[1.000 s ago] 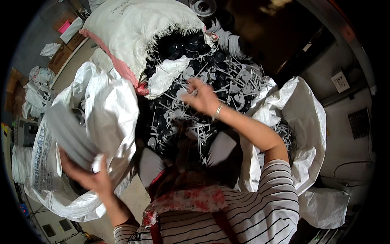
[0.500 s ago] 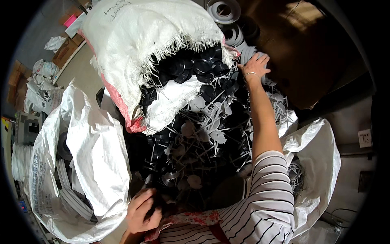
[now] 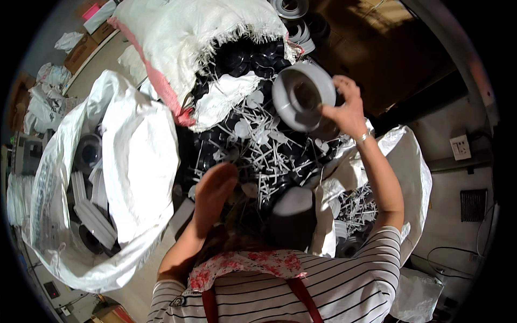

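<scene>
My right hand (image 3: 349, 109) grips the right side of a stack of grey round plastic flanged rings (image 3: 288, 97), thumb at the near rim and fingers on the far side. The stack is tilted, its round open end facing me, above the pile's right part. My left hand (image 3: 215, 191) is raised over the near left of the pile, slightly blurred, fingers stretched out and seen edge-on, holding nothing visible. Below both hands lies a heap of small grey stemmed plastic pieces (image 3: 264, 142) mixed with black ones. Black round parts (image 3: 237, 56) spill from a large white woven sack (image 3: 188, 24) with frayed edges.
An open white sack (image 3: 142, 172) at left holds grey rings (image 3: 94, 223). Another open white sack (image 3: 409, 172) at right contains stemmed pieces (image 3: 358, 210). More grey rings (image 3: 291, 6) stand beside a brown cardboard surface (image 3: 371, 43). A wall socket (image 3: 460, 147) is at far right.
My right hand has picked up a stack of grey rings from beside the sack and brought it nearer. My left hand has risen from near my body and uncurled. The view has shifted.
</scene>
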The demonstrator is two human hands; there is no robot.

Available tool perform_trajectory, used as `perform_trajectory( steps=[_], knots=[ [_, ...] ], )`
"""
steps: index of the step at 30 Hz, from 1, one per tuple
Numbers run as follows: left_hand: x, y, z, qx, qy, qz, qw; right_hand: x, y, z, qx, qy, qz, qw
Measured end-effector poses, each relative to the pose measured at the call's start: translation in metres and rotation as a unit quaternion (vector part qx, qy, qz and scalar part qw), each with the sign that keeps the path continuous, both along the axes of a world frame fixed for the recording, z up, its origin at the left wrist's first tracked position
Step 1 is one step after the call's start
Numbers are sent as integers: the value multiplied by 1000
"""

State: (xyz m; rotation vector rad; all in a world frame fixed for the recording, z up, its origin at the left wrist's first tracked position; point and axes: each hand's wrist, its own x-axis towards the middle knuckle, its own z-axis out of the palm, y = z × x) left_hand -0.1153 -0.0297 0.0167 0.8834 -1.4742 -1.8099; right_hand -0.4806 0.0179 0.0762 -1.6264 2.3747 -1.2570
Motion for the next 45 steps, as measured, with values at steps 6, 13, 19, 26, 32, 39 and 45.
perform_trajectory(
  steps=[6,13,19,26,32,39,45],
  knots=[
    [21,3,-19,192,108,-52,974,123,38,-33,154,-384,281,866],
    [88,13,-20,335,125,83,930,81,-103,-106,117,-29,78,990],
    [94,15,-12,297,77,129,943,26,-176,-164,255,242,100,931],
    [82,17,2,234,132,49,962,57,-107,-124,198,352,42,914],
    [61,33,28,236,132,-24,963,187,13,-29,-44,32,316,947],
    [85,59,20,152,178,-32,972,254,44,-11,-69,-80,348,932],
    [110,72,38,133,98,-23,986,272,62,-1,37,45,394,917]
  ],
)
